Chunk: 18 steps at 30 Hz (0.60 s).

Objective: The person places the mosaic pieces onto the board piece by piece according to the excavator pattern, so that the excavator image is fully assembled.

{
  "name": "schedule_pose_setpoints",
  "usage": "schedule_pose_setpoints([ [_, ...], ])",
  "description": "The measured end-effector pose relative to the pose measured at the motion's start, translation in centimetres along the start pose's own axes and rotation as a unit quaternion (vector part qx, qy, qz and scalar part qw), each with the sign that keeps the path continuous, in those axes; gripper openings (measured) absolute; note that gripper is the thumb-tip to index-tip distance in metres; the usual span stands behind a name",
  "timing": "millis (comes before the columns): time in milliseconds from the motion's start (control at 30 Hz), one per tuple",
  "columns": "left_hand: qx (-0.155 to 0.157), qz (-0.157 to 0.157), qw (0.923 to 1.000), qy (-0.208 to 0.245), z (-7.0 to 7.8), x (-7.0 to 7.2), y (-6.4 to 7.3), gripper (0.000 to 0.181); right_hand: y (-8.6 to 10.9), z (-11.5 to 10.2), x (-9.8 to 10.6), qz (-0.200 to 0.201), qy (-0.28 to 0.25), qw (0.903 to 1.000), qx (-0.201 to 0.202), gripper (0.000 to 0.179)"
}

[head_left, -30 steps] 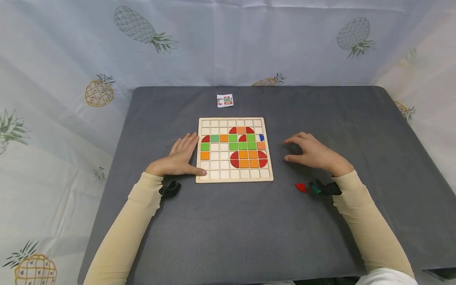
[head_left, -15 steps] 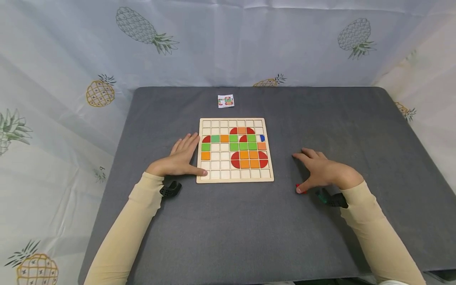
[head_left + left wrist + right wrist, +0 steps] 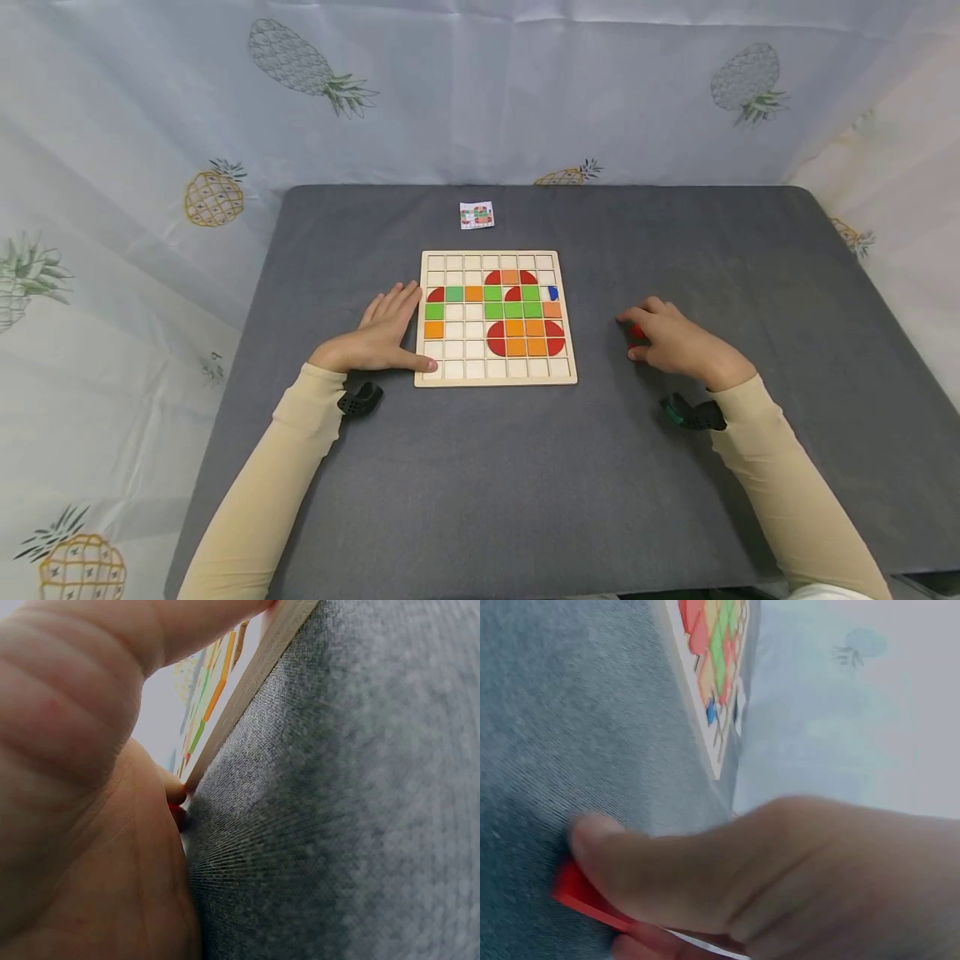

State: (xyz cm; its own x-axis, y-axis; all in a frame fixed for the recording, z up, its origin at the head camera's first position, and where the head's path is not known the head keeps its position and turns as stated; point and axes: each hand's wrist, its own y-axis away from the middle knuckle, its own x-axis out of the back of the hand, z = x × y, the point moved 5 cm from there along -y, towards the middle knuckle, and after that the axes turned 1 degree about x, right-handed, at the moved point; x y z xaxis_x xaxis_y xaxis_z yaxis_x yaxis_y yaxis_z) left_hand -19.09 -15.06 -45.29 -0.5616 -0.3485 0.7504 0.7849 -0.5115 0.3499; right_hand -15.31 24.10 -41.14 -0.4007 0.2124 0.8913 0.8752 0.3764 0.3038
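Note:
A wooden grid board [image 3: 474, 377] lies on the dark grey table, with red, green, orange and blue tiles set in some of its squares. At its left edge my left hand [image 3: 369, 342] lies with straight fingers, the fingertips at the frame and the thumb over the lower left corner. To the right of the board, my right hand [image 3: 686, 348] pinches a red quarter-circle tile [image 3: 585, 894] between thumb and fingers, close over the cloth. Much of that tile is hidden by the thumb in the right wrist view.
Beyond the board, a small pattern card [image 3: 476, 216] lies on the table [image 3: 480, 483]. A pineapple-print curtain [image 3: 495, 100] hangs behind the table and along its sides. Dark wrist straps sit at both cuffs.
My right hand went down and right to the red tile lying on the cloth, took hold of it and moved back up a little. The left hand stays at the board.

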Motion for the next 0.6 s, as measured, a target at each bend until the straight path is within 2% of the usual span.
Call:
schedule_pose_setpoints([
  [100, 0.0, -0.001, 1.0, -0.004, 0.1, 0.0, 0.1, 0.126, -0.4, 0.2, 0.0, 0.012, 0.008, 0.9999, 0.002, 0.047],
  [300, 0.0, -0.002, 0.9999, -0.01, 0.2, 0.0, 0.2, 0.125, -0.6, 1.1, 0.0, 0.005, -0.015, 0.9992, -0.038, 0.048],
  [467, 0.0, -0.003, 0.9999, -0.01, 0.2, -0.1, 0.0, 0.126, -0.7, 1.3, 0.0, 0.01, -0.018, 0.9996, -0.019, 0.027],
  [600, 0.001, -0.004, 1.0, -0.005, 0.1, -0.1, 0.0, 0.125, -1.8, 1.3, 0.1, 0.016, -0.019, 0.9997, -0.001, 0.02],
])
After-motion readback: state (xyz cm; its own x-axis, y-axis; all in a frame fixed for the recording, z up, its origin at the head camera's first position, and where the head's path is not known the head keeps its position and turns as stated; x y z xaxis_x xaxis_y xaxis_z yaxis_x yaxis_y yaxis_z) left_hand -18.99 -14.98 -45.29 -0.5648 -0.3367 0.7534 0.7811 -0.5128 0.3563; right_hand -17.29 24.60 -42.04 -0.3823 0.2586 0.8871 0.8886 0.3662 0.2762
